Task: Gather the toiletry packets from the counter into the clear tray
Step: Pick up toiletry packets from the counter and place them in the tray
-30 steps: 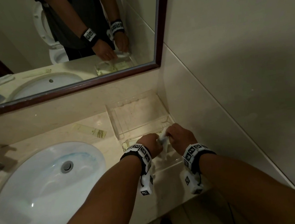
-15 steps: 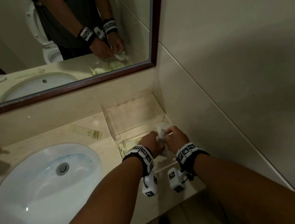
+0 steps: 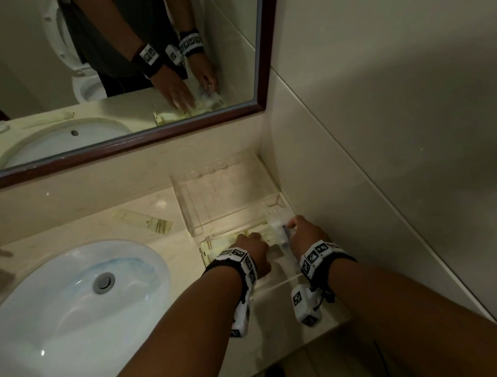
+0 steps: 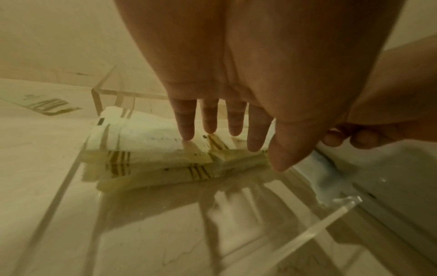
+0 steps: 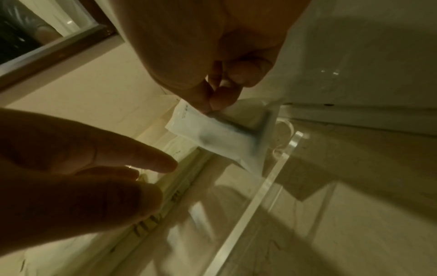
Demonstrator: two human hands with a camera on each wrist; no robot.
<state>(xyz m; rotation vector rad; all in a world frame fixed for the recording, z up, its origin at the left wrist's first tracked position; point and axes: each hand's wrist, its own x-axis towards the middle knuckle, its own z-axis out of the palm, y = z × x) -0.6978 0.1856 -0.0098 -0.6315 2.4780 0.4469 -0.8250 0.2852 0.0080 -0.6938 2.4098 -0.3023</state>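
The step in hand looks like placing a packet into the tray [image 3: 275, 283], which lies on the surface [image 3: 142, 224] near the right wall. The right hand [image 3: 304, 236] pinches a white razor packet [image 5: 220, 134] between thumb and fingers [image 5: 222, 97], holding it by its top edge just above the tray's right side. The left hand [image 3: 254, 252] has its fingers [image 4: 185, 121] straight and spread, their tips resting on a stack of striped packets [image 4: 151, 142] already in the tray's far left part; it grips nothing. The next move probably calls for lowering the razor packet beside the stack and letting go, then reaching left for the long striped packet [image 3: 143, 221] lying on the surface between the sink [image 3: 71, 309] and a second clear tray [image 3: 226, 193] in the far corner. That one is flat and thin, so it may need a fingertip under an edge. The surface is pale stone, dimly lit; a dark-framed mirror [image 3: 111, 80] hangs on the far wall, and a toilet shows in its reflection.
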